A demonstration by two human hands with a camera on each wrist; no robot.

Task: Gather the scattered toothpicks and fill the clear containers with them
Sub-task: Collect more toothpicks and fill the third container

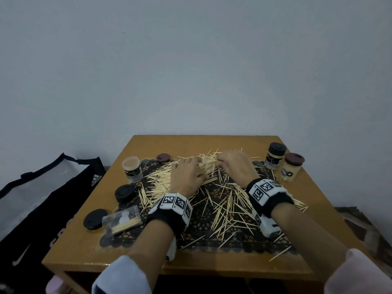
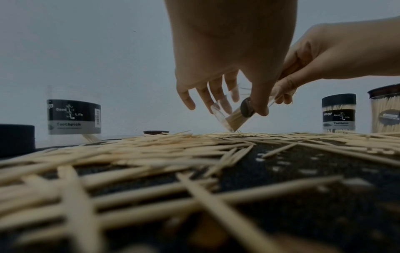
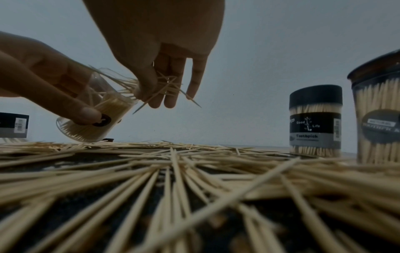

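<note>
Scattered toothpicks (image 1: 224, 209) cover a black lace mat (image 1: 197, 232) on the wooden table (image 1: 84, 251). My left hand (image 1: 188, 170) grips a tilted clear container (image 3: 95, 119) partly filled with toothpicks, its base just above the pile. In the left wrist view the same container (image 2: 236, 116) sits between thumb and fingers. My right hand (image 1: 229, 162) pinches a loose bunch of toothpicks (image 3: 160, 87) at the container's open mouth, some sticking out crookedly. From the head view the container is mostly hidden behind both hands.
An open, nearly empty labelled container (image 1: 132, 169) stands at the left. Two lidded full ones (image 1: 275, 155) (image 1: 291, 167) stand at the back right. Loose lids (image 1: 163, 158) (image 1: 125, 193) (image 1: 94, 219) and a small plastic bag (image 1: 122, 219) lie left. Bags (image 1: 42, 198) sit beside the table.
</note>
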